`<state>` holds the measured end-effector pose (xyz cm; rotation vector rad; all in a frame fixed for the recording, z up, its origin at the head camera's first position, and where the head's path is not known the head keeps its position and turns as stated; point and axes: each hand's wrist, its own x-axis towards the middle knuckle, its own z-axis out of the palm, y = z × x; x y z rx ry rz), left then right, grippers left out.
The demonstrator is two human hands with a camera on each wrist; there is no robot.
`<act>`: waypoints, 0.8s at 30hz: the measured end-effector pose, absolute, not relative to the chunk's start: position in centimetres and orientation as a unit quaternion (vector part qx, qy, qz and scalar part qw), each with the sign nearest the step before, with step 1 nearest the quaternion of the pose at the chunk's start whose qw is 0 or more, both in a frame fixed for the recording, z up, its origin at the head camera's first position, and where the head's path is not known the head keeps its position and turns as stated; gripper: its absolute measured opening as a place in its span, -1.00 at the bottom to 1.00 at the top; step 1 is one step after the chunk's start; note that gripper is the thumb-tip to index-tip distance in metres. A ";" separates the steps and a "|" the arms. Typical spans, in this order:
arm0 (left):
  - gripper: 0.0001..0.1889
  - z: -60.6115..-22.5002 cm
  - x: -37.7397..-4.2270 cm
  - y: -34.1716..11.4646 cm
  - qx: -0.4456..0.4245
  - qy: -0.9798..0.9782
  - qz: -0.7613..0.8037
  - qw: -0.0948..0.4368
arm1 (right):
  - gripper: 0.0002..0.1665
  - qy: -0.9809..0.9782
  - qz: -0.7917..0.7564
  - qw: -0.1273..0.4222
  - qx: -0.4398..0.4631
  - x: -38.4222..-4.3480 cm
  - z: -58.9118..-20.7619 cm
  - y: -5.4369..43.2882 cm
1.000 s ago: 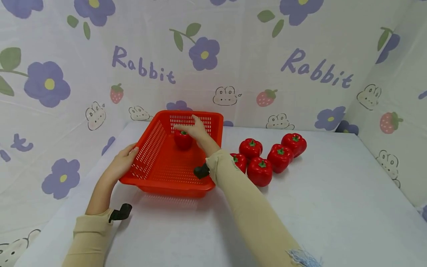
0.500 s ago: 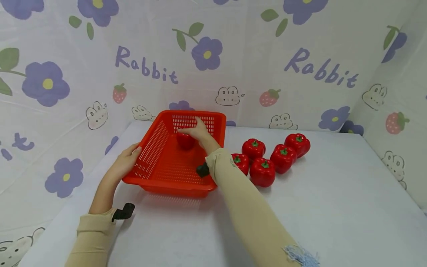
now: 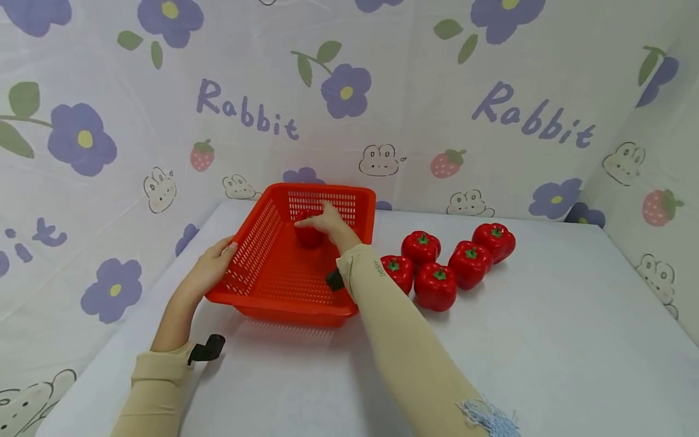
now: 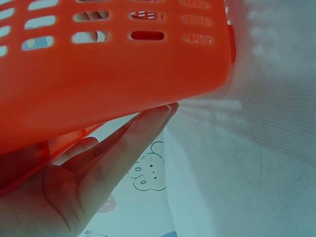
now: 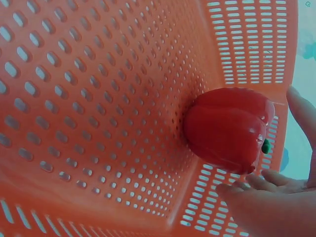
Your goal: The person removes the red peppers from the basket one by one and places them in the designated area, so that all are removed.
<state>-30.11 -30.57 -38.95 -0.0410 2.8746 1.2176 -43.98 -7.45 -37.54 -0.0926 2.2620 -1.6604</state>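
My left hand (image 3: 212,265) holds the left side of a red plastic basket (image 3: 284,311), its thumb by the rim. The left wrist view has the fingers (image 4: 133,136) stretched along the underside of the basket wall. Inside the basket, toward the back, sits one red bell pepper (image 5: 227,129) with a green stem. My right hand (image 3: 334,226) is over the basket beside that pepper, partly covering it in the head view. From the right wrist, its fingers look loosely extended and spread, not closed round the pepper; whether they touch it I cannot tell.
Several more red bell peppers (image 3: 435,287) stand grouped on the white tabletop (image 3: 524,352), right of the basket. My right forearm passes in front of the nearest ones. A cloth backdrop (image 3: 415,91) with flowers and rabbits rises behind and at both sides.
My right hand has come slightly lower and nearer over the pepper in the basket. My left hand keeps its place on the basket. The head view has shifted a little to the left.
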 end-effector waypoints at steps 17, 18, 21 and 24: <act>-0.38 -38.8 -28.9 -30.0 -0.023 0.916 0.401 0.015 | -0.14 0.851 -0.505 0.128 -0.064 -43.8 -38.5 -6.9; -0.38 -38.9 -28.8 -30.0 -0.023 0.916 0.400 0.013 | -0.15 0.851 -0.506 0.124 -0.066 -43.7 -38.5 -6.8; -0.38 -39.1 -28.7 -30.0 -0.021 0.916 0.400 0.009 | -0.17 0.851 -0.509 0.106 -0.068 -43.6 -38.6 -6.6; -0.39 -39.3 -28.8 -29.9 -0.019 0.917 0.397 0.005 | -0.20 0.845 -0.524 0.087 -0.067 -43.5 -38.6 -6.5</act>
